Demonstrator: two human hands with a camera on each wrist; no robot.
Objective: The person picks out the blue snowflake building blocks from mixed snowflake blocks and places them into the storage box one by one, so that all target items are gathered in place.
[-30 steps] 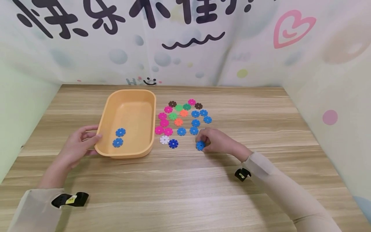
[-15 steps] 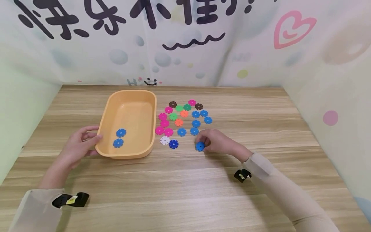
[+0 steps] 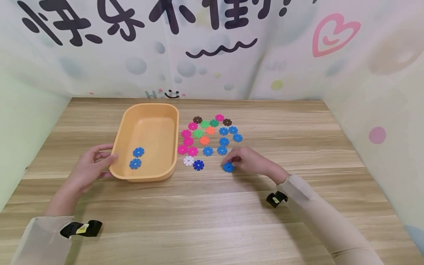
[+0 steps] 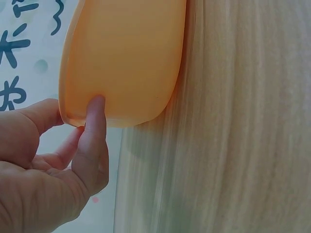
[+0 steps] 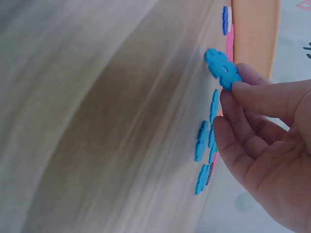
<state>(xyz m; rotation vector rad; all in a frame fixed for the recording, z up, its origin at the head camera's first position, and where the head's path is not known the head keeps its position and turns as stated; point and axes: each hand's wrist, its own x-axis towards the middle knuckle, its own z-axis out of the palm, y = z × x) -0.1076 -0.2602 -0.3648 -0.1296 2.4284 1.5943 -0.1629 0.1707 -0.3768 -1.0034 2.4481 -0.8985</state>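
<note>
In the head view, my left hand (image 3: pixel 91 163) grips the left rim of an orange plastic bin (image 3: pixel 177 147), thumb over the edge and fingers beneath. The left wrist view shows the thumb (image 4: pixel 98 109) pressed on the bin's wall. Two blue snowflake discs, one of them the upper disc (image 3: pixel 138 152), lie in the bin's near left part. My right hand (image 3: pixel 250 161) pinches a blue notched snowflake disc (image 5: pixel 222 68) between thumb and forefinger, low over the table in front of the other discs. Its remaining fingers are bent and hold nothing.
Several loose snowflake discs lie between the bin and my right hand: pink (image 3: pixel 193 151), orange (image 3: pixel 204 140), green (image 3: pixel 198 133), brown (image 3: pixel 227 122), light blue (image 3: pixel 223 141), white (image 3: pixel 188 161) and dark blue (image 3: pixel 198 165). A printed curtain (image 3: pixel 212 73) hangs behind the wooden table (image 3: pixel 185 221).
My right fingers have shifted slightly on the blue snowflake disc, which now shows more of its face. The left hand and the bin have stayed in place.
</note>
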